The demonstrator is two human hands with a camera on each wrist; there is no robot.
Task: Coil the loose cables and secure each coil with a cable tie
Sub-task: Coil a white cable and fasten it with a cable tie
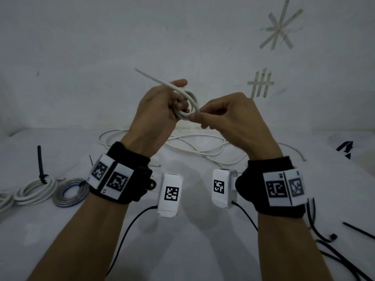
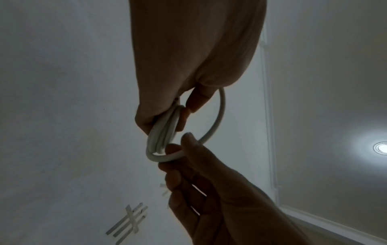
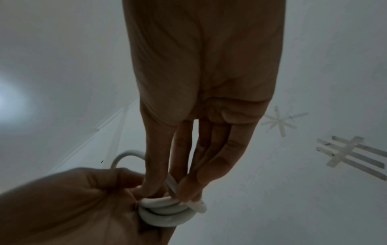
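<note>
A small coil of white cable (image 1: 189, 106) (image 2: 161, 142) (image 3: 165, 210) is held up in the air in front of a white wall. My left hand (image 1: 160, 110) (image 2: 167, 114) grips one side of the coil, fingers curled round its loops. A free end of the cable (image 1: 150, 77) sticks up and to the left past the left thumb. My right hand (image 1: 205, 116) (image 3: 180, 187) pinches the coil's lower right edge between thumb and fingertips. More loose white cable (image 1: 194, 147) lies tangled on the table behind both wrists.
Two finished coils lie at the left: a white coil (image 1: 34, 191) bound by a black cable tie (image 1: 40, 165), and a grey-blue coil (image 1: 71, 192). Loose black cable ties (image 1: 324, 232) lie at the right front. Tape marks (image 1: 261, 83) stick to the wall.
</note>
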